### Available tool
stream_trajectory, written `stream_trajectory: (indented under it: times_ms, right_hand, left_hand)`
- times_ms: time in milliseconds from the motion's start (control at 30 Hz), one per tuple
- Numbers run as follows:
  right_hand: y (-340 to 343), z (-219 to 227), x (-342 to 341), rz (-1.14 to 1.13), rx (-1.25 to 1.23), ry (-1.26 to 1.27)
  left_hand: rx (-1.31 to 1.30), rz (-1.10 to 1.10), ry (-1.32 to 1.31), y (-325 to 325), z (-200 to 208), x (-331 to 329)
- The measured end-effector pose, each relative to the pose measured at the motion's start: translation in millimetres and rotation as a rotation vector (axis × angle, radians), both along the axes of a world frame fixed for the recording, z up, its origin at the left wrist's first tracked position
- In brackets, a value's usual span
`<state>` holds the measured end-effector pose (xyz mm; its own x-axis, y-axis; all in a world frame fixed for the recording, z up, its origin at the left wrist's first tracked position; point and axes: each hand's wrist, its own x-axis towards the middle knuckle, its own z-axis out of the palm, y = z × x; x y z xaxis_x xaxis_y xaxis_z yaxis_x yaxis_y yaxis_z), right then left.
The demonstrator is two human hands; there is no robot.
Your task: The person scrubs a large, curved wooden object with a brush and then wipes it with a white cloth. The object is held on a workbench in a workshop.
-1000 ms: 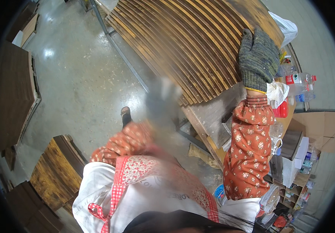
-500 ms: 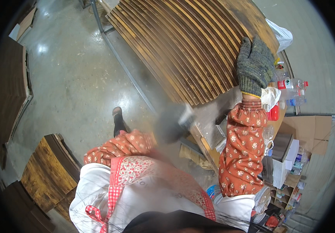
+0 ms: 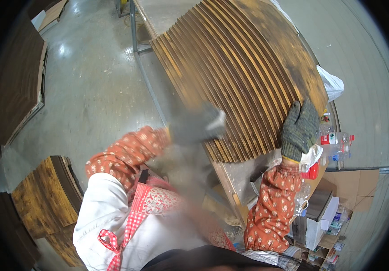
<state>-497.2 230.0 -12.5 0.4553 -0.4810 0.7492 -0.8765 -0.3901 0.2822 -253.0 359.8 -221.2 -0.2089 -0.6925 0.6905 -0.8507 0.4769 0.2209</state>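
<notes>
A fanned row of long wood-grain boards, with dark faces and yellow-brown edges, lies across a workbench. My right hand, in a dark grey knit glove, rests flat near the right end of the row, its fingers stretched out and together. My left hand, also gloved, is smeared by motion at the near left edge of the boards. A small white thing shows at its fingertips, too blurred to name. Whether that hand touches the boards I cannot tell.
Plastic bottles and a white bag are beyond my right hand. Cardboard boxes stand at the lower right. Wood-grain panels are stacked at the lower left, with dark panels at the far left. A metal frame leg stands beside the bench.
My left hand has moved forward from beside the bench to the boards' near edge. The view has shifted, so the boards sit lower in it. My right hand stays flat on them.
</notes>
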Motion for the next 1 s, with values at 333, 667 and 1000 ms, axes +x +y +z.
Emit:
stream_trajectory:
  times_ms: [333, 667, 1000]
  right_hand:
    - [5, -1, -14, -0.133, 0.142, 0.022]
    - [8, -3, -28, -0.201, 0.179, 0.053]
    - [13, -2, -29, -0.211, 0.226, 0.007]
  left_hand:
    - [-0.042, 0.717, 0.060, -69, -3, 250]
    - [0.068, 0.190, 0.430, -71, 11, 190]
    - [-0.009, 0.073, 0.537, -83, 13, 173]
